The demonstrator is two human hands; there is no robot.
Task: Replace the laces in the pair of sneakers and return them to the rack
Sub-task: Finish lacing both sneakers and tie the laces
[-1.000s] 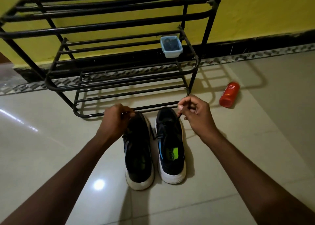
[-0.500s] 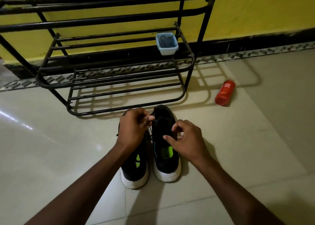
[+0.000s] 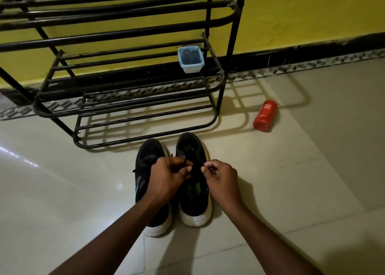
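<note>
Both forearms reach in from the near edge over the pale tiled floor [image 3: 83,191], meeting above the pair of black, white-soled sneakers that stand side by side, heels near, toes far. The left hand [image 3: 168,176] is curled, thumb and forefinger pinching a dark lace [image 3: 184,161] that rises from the lacing of the right sneaker [image 3: 193,199]; its wrist crosses over the left sneaker [image 3: 149,160]. The right hand [image 3: 220,179] is also curled, thumb and forefinger pinched together right at the same shoe's lacing, but I cannot tell whether a strand lies between them, as it is lost against the black upper. Just beyond the toes stands the black metal rack [image 3: 232,45], its lowest shelf close to the sneakers, not touching. On the right end of the middle shelf sits a small pale-blue container [image 3: 190,66] with something dark inside. To the right, well apart, a red bottle [image 3: 265,115] lies on the floor. Farthest back is the yellow wall [image 3: 302,14]
</note>
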